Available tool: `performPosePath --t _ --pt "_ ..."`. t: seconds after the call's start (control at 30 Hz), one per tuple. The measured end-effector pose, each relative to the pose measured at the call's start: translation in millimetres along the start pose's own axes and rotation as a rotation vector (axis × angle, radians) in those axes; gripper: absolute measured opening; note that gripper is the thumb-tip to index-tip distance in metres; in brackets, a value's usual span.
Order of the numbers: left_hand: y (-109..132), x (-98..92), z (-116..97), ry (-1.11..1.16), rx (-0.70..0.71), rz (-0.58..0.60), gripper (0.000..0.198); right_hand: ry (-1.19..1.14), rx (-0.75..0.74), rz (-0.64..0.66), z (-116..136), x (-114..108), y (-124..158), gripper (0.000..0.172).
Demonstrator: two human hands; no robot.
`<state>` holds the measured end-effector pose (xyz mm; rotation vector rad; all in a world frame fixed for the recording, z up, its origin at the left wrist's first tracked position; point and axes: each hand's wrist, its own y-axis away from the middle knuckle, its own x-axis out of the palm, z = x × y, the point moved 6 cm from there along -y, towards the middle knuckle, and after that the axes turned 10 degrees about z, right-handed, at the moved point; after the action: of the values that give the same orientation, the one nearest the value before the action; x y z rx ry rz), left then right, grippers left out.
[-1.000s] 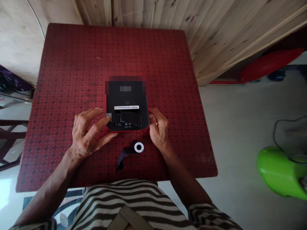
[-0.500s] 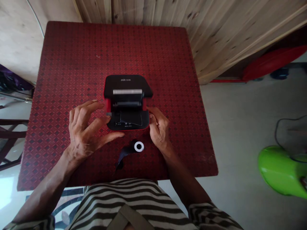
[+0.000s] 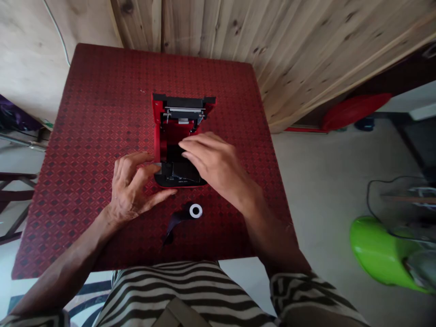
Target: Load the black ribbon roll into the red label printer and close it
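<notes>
Left hand, fingers spread, on printer left edge; right hand flat, unclenched, above it.

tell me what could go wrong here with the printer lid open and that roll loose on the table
1. The lid stands open behind the right hand, whose fingers lie over the open bay of the printer; if it drops, they may get pinched.
2. The roll lies loose, its dark strip trailing toward the near edge of the table; a wrist could knock it off.
</notes>
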<state>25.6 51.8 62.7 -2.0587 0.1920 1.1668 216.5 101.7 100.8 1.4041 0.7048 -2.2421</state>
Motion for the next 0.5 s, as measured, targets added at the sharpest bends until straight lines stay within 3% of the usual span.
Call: performPosePath --t 0.07,0.13,0.3,0.5 --pt "3.3 4.0 0.3 0.012 -0.003 0.0 0.067 0.12 0.005 0.248 5.0 15.6 -25.9 0.019" --pt "6.7 9.9 1.0 0.019 -0.016 0.019 0.074 0.232 0.035 0.375 4.5 29.5 -43.8 0.021" --pt "11.8 21.6 2.1 0.077 -0.023 0.06 0.08 0.302 0.018 0.441 -5.6 45.2 -59.3 0.018" --pt "10.8 21.2 2.6 0.097 -0.026 0.062 0.078 0.157 0.017 0.416 -11.7 31.6 -55.1 0.012"
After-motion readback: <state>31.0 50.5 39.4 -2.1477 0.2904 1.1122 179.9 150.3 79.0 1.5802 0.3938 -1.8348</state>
